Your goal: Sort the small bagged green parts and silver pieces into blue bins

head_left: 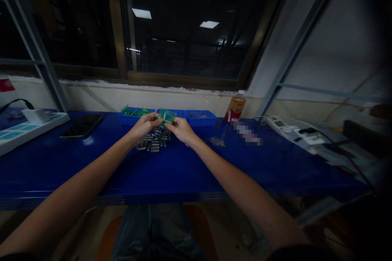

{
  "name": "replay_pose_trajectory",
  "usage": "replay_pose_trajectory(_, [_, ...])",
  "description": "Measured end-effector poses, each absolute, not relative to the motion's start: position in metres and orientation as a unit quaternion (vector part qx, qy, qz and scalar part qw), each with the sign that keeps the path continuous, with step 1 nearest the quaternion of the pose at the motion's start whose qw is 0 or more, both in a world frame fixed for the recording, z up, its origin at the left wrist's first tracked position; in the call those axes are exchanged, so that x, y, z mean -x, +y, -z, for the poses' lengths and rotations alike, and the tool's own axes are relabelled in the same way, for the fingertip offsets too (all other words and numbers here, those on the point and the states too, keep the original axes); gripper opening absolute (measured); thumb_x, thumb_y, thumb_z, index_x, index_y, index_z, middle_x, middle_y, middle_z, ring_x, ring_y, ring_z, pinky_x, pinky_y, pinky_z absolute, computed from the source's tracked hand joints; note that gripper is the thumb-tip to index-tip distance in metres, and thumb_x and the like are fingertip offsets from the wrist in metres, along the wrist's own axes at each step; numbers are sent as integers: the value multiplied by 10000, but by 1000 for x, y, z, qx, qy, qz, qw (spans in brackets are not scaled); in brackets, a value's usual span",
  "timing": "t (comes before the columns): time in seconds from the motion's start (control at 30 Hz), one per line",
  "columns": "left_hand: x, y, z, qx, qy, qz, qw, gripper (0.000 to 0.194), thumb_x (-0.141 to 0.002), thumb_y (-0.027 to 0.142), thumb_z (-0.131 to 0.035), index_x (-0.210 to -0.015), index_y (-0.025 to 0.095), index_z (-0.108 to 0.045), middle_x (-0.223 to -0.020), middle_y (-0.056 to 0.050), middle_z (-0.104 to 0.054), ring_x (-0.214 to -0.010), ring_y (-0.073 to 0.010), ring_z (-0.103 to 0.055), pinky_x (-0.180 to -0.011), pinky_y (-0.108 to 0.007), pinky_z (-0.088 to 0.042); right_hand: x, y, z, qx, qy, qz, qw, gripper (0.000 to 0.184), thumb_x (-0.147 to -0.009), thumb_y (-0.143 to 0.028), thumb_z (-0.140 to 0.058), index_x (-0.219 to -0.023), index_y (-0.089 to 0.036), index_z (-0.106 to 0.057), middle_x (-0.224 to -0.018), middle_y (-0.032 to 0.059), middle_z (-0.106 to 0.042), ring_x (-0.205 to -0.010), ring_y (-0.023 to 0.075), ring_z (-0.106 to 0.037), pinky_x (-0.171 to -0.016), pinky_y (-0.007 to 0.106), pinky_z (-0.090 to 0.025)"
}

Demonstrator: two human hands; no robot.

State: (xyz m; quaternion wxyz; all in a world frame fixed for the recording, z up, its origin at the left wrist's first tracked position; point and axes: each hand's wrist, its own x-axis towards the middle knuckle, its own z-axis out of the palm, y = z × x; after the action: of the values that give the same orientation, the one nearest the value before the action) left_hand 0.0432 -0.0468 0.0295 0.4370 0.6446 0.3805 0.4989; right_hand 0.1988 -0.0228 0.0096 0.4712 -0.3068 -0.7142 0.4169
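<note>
Between my two hands is a small clear plastic bag (pixel 167 115) with green showing in it. My left hand (pixel 145 126) pinches its left side, and the fingers of my right hand (pixel 182 129) close on its lower right edge. Just below the bag, a pile of short dark metallic cylinders (pixel 153 142) lies on the blue table (pixel 183 171). Behind my hands stand blue bins: the left bin (pixel 127 120) holds green pieces, and the right bin (pixel 202 121) has small items too dim to name. A middle bin (pixel 180 113) is partly hidden by the bag and my hands.
A phone (pixel 82 125) and a white power strip (pixel 33 126) lie at the left. To the right are a small clear packet (pixel 217 142), a drink bottle (pixel 235 108) and another power strip (pixel 284 128) with cables. A window (pixel 190 28) rises behind the table.
</note>
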Motion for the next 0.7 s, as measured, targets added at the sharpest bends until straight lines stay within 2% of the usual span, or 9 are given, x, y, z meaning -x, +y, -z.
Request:
replay_pose_trajectory(0.17, [-44, -47, -32, -595, 372, -507, 501, 182, -683, 317, -606, -713, 154, -532, -707, 18, -542, -673, -108, -511, -618, -225, -394, -200, -19, -8, 306, -726, -397, 471, 139, -711, -256, -575, -790, -141, -583, -701, 13, -607, -609, 122, -536, -604, 260, -435])
replay_pose_trajectory(0.4, [-43, -46, -31, -588, 380, -514, 495, 157, -700, 295, -581, -710, 149, -525, -706, 12, -500, -698, -110, -487, -601, -207, -407, -199, -18, -6, 339, -748, -334, 463, 114, -718, -216, -564, -793, -133, -585, -727, 21, -617, -652, 136, -553, -615, 266, -446])
replay_pose_trajectory(0.7, [-42, -47, -31, -581, 357, -496, 538, 139, -681, 243, -583, -668, 151, -479, -677, 16, -491, -671, -103, -482, -588, -203, -413, -200, -18, -4, 353, -772, -279, 448, 120, -729, -215, -565, -799, -127, -609, -742, 27, -630, -691, 147, -565, -648, 286, -456])
